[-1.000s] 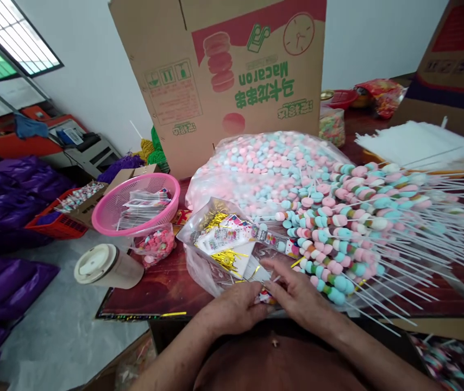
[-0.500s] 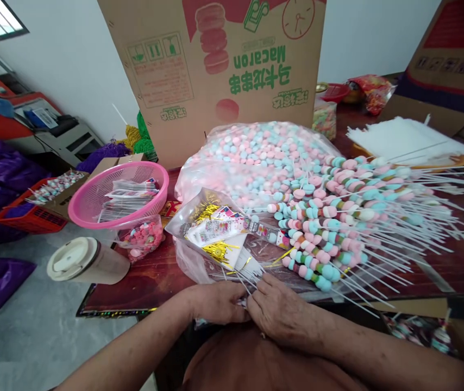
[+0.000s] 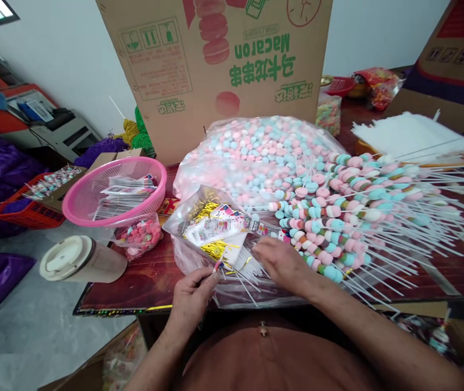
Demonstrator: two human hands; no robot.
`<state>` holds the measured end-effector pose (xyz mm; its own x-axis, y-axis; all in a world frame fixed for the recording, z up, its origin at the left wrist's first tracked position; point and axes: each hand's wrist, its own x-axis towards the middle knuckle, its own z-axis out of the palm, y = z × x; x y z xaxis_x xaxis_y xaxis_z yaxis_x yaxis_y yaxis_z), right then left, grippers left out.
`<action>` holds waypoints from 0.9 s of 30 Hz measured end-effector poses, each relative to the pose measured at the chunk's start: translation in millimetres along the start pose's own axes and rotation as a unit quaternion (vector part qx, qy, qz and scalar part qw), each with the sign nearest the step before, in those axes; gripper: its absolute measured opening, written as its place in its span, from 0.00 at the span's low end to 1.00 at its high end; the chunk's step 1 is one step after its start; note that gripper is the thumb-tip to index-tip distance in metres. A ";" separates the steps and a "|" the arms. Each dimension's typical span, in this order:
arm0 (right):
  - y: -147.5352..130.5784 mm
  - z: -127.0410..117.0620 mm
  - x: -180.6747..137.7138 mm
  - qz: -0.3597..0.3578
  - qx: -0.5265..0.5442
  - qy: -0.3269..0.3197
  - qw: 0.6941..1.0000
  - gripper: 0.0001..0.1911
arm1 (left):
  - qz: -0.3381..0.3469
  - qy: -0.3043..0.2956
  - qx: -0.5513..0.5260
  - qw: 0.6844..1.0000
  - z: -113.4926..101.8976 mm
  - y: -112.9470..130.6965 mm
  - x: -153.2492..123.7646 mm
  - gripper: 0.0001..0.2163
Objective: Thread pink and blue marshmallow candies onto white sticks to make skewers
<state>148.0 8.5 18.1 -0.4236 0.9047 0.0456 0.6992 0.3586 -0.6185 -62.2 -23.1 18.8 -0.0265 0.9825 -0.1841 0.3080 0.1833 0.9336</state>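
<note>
Head view: Pinched between the left hand's (image 3: 194, 290) fingers, a small printed piece (image 3: 218, 264) shows a red-and-dark tip just beside an open plastic bag (image 3: 179, 215). The right hand's (image 3: 284, 264) fingers curl over loose white sticks (image 3: 252, 270); whether they grip anything cannot be told. Marshmallow skewers (image 3: 330, 225), too many to count, lie to the right. One pink basket (image 3: 77, 200) and one lidded cup (image 3: 105, 264) sit left on the glossy red-brown table (image 3: 146, 282); one large upright carton (image 3: 167, 133) fronts a pale wall (image 3: 73, 43).

Free tabletop (image 3: 146, 279) beside cup (image 3: 104, 263), carton (image 3: 199, 133) blocking behind, skewers (image 3: 364, 215) right
</note>
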 end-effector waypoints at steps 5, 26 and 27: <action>0.3 23.1 18.7 -0.077 -0.157 -0.060 0.983 0.09 | -0.214 0.028 -0.254 0.943 2.9 6.4 -2.4 0.12; -18.6 10.5 13.2 -0.043 -0.198 -0.050 0.978 0.12 | -0.227 -0.010 -0.347 0.910 9.2 15.1 -1.6 0.10; -19.8 4.0 9.9 -0.043 -0.156 -0.021 0.987 0.12 | -0.234 -0.023 -0.350 0.907 9.9 15.2 -0.1 0.10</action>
<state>127.7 9.5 27.7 -0.5073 0.8603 0.0503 0.8007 0.4921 -0.3417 -48.1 -20.8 29.9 0.0462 0.7926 -0.6079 -0.4065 0.5708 0.7134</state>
